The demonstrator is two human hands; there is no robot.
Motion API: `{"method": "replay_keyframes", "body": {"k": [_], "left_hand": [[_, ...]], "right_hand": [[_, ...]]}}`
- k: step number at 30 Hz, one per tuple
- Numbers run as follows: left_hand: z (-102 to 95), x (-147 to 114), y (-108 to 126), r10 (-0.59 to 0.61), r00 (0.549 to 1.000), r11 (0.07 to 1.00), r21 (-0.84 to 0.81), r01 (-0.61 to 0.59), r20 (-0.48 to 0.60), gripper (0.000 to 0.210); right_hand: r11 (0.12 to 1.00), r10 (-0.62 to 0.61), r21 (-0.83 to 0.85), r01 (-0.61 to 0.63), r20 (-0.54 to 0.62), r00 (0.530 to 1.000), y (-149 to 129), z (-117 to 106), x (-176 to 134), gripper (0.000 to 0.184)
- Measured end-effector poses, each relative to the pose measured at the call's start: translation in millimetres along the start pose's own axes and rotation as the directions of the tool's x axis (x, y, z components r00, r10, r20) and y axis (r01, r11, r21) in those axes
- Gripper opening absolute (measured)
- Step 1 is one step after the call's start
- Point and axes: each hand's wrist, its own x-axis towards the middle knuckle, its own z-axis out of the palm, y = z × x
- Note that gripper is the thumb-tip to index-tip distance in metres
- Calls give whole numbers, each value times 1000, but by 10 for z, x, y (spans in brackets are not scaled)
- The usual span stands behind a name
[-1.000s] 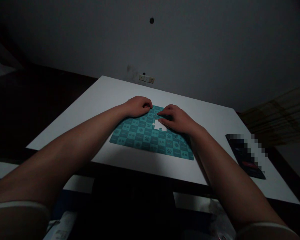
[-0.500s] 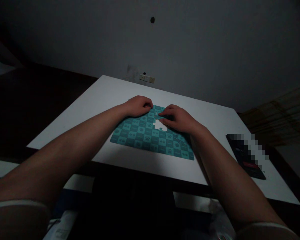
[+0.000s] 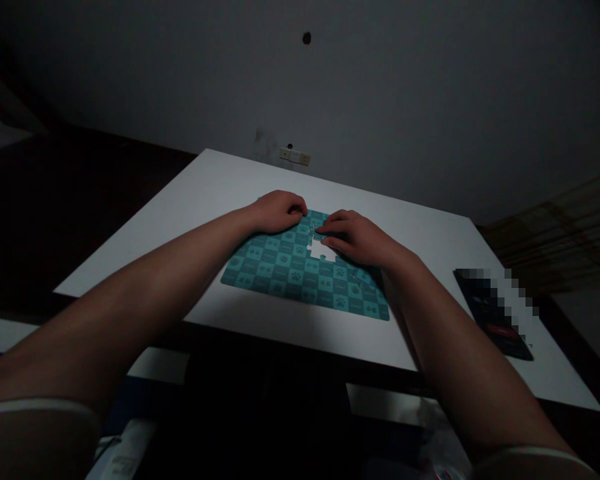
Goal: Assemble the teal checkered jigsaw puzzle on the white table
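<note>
Lying under curled left hand, grip unclear, and right hand pinching piece: teal puzzle.

The teal puzzle, checkered light and dark with paw prints, lies flat on the desk, its near edge slightly slanted. A white gap shows near its middle, with irregular, knobbed edges.
</note>
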Motion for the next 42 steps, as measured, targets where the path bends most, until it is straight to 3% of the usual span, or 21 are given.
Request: {"method": "replay_keyframes", "body": {"k": [19, 42], "left_hand": [[-20, 1, 38, -12, 1000, 1000, 19, 12, 0, 44], [9, 19, 10, 12, 1000, 999, 30, -12, -15, 45]], "right_hand": [[997, -55, -57, 56, 11, 998, -96, 20, 16, 31], [989, -1, -146, 6, 33, 999, -102, -19, -11, 37]]}}
